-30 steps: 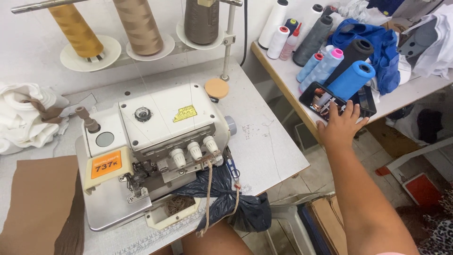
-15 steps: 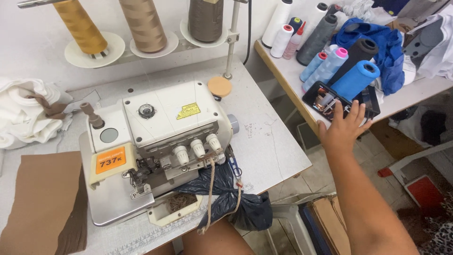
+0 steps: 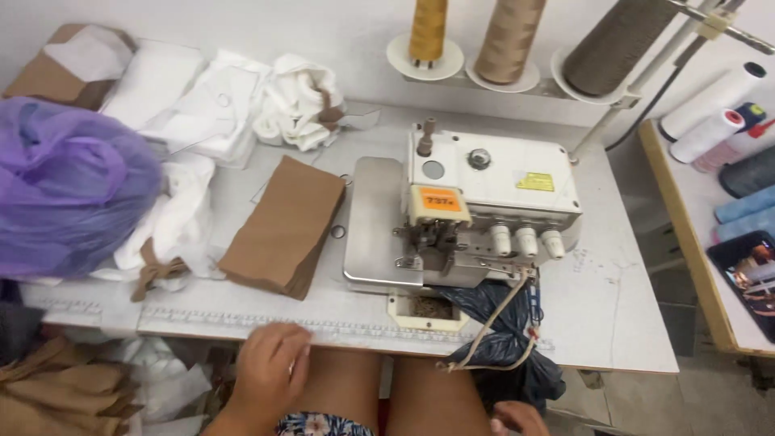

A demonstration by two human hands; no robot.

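A seated person's left hand (image 3: 270, 367) rests knuckles-up at the near edge of the white surface (image 3: 622, 323), fingers curled together against the measuring strip (image 3: 242, 320) along that edge, pinching nothing that can be seen. The right hand (image 3: 521, 418) shows only partly at the frame's bottom, at 5 o'clock from the left; its grip cannot be told. At 12 o'clock from the left hand lies a stack of brown fabric pieces (image 3: 286, 226), and at 1 o'clock stands the white overlock sewing machine (image 3: 476, 202), a dark plastic bag (image 3: 504, 339) hanging below it between machine and right hand. Three thread cones (image 3: 508, 36) rise behind at 1 o'clock. White cloth (image 3: 242, 105) and a purple plastic bag (image 3: 69, 186) crowd the surface at 10 o'clock.
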